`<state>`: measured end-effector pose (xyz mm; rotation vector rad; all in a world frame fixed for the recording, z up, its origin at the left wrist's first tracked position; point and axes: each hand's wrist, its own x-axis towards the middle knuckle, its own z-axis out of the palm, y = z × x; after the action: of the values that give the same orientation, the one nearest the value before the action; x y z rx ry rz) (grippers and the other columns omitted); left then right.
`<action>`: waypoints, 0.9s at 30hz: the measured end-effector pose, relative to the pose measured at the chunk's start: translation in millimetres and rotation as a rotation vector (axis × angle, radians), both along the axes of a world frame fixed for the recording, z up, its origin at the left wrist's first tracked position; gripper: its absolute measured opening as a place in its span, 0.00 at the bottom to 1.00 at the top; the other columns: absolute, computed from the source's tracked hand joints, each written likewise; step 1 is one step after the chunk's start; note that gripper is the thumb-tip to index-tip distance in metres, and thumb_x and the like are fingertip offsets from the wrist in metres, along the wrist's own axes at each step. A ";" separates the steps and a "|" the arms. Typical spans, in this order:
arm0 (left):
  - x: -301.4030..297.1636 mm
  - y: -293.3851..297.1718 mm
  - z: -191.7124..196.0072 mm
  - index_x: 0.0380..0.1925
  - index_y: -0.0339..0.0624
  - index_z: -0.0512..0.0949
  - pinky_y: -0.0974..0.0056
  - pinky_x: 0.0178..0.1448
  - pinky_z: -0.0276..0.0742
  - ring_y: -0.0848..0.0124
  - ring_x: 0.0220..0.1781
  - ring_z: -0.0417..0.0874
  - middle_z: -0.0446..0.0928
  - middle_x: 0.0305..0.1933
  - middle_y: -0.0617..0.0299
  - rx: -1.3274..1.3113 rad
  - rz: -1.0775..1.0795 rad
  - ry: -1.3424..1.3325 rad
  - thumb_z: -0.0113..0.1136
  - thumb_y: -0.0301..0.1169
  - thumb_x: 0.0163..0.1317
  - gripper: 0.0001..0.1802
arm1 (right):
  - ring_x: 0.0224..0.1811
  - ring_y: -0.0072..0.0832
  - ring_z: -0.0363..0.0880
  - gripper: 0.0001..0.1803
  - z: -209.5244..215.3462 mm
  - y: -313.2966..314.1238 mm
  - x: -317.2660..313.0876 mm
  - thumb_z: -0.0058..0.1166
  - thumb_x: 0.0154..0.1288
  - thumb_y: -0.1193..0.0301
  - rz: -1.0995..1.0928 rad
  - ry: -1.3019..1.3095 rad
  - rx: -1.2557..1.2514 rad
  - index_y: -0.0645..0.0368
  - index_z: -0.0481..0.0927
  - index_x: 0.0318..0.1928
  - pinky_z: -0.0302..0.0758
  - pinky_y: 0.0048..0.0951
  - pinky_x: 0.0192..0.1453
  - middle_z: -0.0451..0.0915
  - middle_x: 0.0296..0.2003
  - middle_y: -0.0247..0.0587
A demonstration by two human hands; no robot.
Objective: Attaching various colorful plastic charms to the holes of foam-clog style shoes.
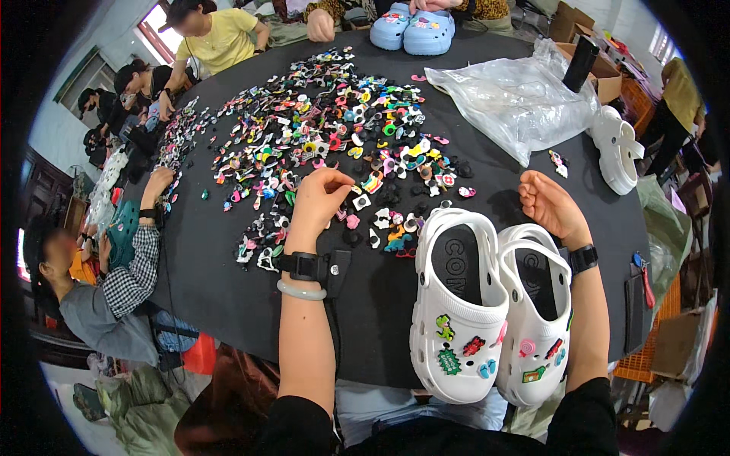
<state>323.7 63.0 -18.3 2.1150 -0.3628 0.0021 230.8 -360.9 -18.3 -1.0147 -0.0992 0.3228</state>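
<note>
My left hand [323, 196] reaches over the near edge of a heap of small colourful shoe charms [304, 129], thumb and fingertips pinched together. Beside the fingertips lies a rainbow-striped charm [371, 182]; whether anything is in the pinch, I cannot make out. My right hand [549, 204] hovers just beyond the white clogs, its fingers loosely curled with nothing seen in them. Between my forearms stand the left white clog [456, 304] and the right white clog [538, 319], toes toward me. Both carry charms on their toes, including a green dinosaur [444, 327] and a pink swirl [527, 347].
A clear plastic bag [509, 99], a black cylinder [581, 64] and another white clog pair [614, 150] lie at the far right. Blue clogs [413, 30] stand opposite, by another person's hands. Several people sit along the left. Red-handled pliers [644, 280] are at the right edge.
</note>
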 end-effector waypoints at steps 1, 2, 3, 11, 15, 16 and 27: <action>-0.8 -1.6 2.4 0.37 0.35 0.82 0.71 0.43 0.76 0.75 0.39 0.82 0.80 0.38 0.62 -0.002 -0.002 0.000 0.63 0.21 0.57 0.08 | 0.37 0.17 0.75 0.13 0.6 -0.7 -0.1 0.42 0.76 0.66 0.004 -0.003 -0.004 0.60 0.72 0.51 0.75 0.18 0.41 0.76 0.38 0.34; -1.6 -3.6 4.7 0.38 0.34 0.81 0.71 0.45 0.76 0.74 0.41 0.82 0.81 0.40 0.61 -0.041 0.024 0.043 0.63 0.20 0.57 0.09 | 0.37 0.17 0.75 0.13 1.2 -1.6 -0.5 0.42 0.76 0.66 0.007 -0.006 -0.008 0.60 0.72 0.51 0.75 0.19 0.40 0.76 0.38 0.33; -2.8 -3.9 7.3 0.39 0.33 0.81 0.71 0.48 0.77 0.73 0.43 0.83 0.82 0.42 0.60 -0.078 0.053 0.086 0.62 0.19 0.57 0.10 | 0.37 0.17 0.75 0.13 1.6 -1.0 -0.5 0.42 0.76 0.66 0.007 -0.007 -0.007 0.60 0.72 0.51 0.75 0.19 0.40 0.76 0.38 0.33; -1.8 -3.6 4.9 0.45 0.31 0.79 0.69 0.52 0.78 0.71 0.46 0.83 0.81 0.43 0.58 -0.283 0.021 0.030 0.60 0.16 0.56 0.15 | 0.36 0.18 0.76 0.13 -0.6 0.5 0.9 0.42 0.76 0.65 -0.003 -0.001 -0.028 0.61 0.73 0.50 0.76 0.19 0.40 0.77 0.37 0.34; 0.1 -3.7 2.6 0.45 0.31 0.79 0.69 0.52 0.79 0.71 0.47 0.83 0.81 0.43 0.57 -0.300 0.036 0.033 0.60 0.16 0.56 0.15 | 0.35 0.18 0.77 0.13 0.9 0.6 -0.3 0.41 0.77 0.65 -0.024 0.006 -0.048 0.61 0.73 0.50 0.77 0.18 0.40 0.77 0.37 0.34; 0.1 -3.3 2.4 0.45 0.31 0.79 0.69 0.52 0.79 0.71 0.47 0.83 0.81 0.43 0.57 -0.299 0.038 0.034 0.60 0.16 0.56 0.15 | 0.35 0.18 0.77 0.13 0.2 0.8 0.1 0.41 0.77 0.65 -0.025 0.011 -0.047 0.61 0.73 0.50 0.77 0.18 0.40 0.77 0.37 0.34; 1.0 -4.9 -1.4 0.44 0.30 0.79 0.68 0.48 0.81 0.70 0.41 0.85 0.82 0.41 0.56 -0.291 0.033 0.029 0.60 0.17 0.57 0.13 | 0.35 0.19 0.78 0.13 0.3 0.5 0.6 0.41 0.77 0.65 -0.024 0.011 -0.054 0.62 0.73 0.50 0.78 0.19 0.41 0.78 0.37 0.35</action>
<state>324.8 58.1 -19.7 1.8306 -0.2910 0.0408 231.3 -360.4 -18.0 -1.0671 -0.0681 0.3105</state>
